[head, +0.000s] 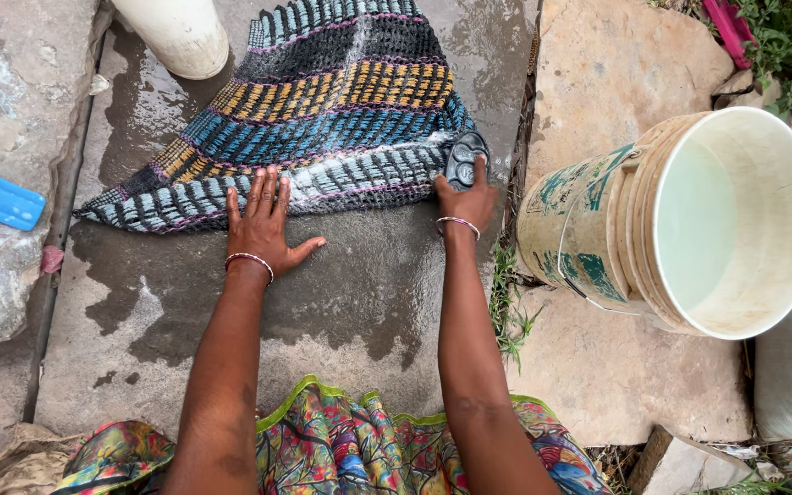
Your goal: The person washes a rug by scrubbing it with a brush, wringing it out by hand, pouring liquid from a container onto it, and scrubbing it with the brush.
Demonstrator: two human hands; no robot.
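While one striped woven cloth (pixel 323 110) lies spread on the wet stone slab (pixel 359 284), its edge is pinned by the left hand (pixel 263 225), fingers splayed flat; one dark scrubbing brush (pixel 465 158) is gripped in the right hand (pixel 467 197). One bucket (pixel 598 229) is noted alongside.

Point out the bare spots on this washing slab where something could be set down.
Free: wet slab between striped cloth and patterned skirt; dry stone above bucket. Crowded: cloth's edge, left hand flat, right hand gripping brush.

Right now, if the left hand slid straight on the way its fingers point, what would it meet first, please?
The left hand already has its fingertips on the striped wet cloth; farther along that line, probably more cloth.
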